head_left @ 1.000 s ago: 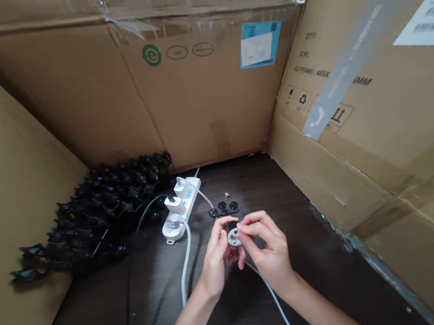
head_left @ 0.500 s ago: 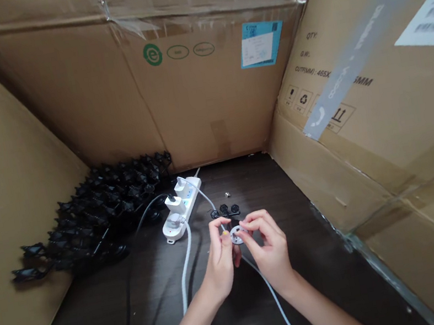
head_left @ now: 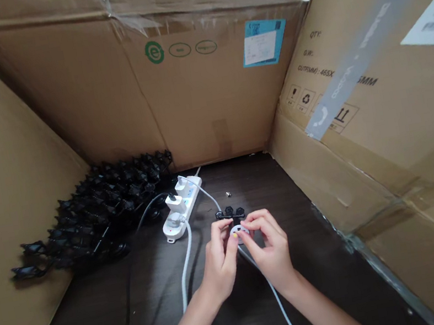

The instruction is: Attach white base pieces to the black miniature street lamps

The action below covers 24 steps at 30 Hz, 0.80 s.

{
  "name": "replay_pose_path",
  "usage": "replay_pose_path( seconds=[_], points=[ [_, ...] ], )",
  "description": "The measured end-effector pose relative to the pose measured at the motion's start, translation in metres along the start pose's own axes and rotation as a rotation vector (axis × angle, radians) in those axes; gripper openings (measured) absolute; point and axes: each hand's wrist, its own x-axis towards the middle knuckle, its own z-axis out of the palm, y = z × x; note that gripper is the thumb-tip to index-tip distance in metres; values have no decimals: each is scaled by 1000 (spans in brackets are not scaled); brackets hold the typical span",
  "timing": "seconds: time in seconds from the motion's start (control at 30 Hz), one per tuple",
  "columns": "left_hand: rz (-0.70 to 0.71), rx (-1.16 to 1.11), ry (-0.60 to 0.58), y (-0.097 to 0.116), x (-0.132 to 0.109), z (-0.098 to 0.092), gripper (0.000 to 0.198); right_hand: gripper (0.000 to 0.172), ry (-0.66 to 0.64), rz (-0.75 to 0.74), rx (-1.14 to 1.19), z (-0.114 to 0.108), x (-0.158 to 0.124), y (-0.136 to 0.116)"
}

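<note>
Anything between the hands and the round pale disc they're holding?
Nothing visible: the left hand and right hand touch the round pale disc directly. A black plastic piece lies just beyond, a white cable below.

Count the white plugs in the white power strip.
3: a boxy white plug at the far end of the white power strip, another boxy plug mid-strip, a flatter white plug at the near end. None seems hidden.

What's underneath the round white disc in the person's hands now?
Held by the left hand and right hand, the white disc hides what is directly beneath it. A white cable passes under the hands, and a black plastic piece lies just beyond on the dark tabletop.
</note>
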Motion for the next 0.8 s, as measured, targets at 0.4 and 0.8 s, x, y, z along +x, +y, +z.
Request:
replay_pose_path(
  seconds=[0.4,0.8],
  points=[
    [-21,-85,60,-2,5,0,28,12,-74,350,410,-7,7,2],
    [-25,-88,2,5,9,-7,28,21,-269,514,332,-5,8,4]
  ],
)
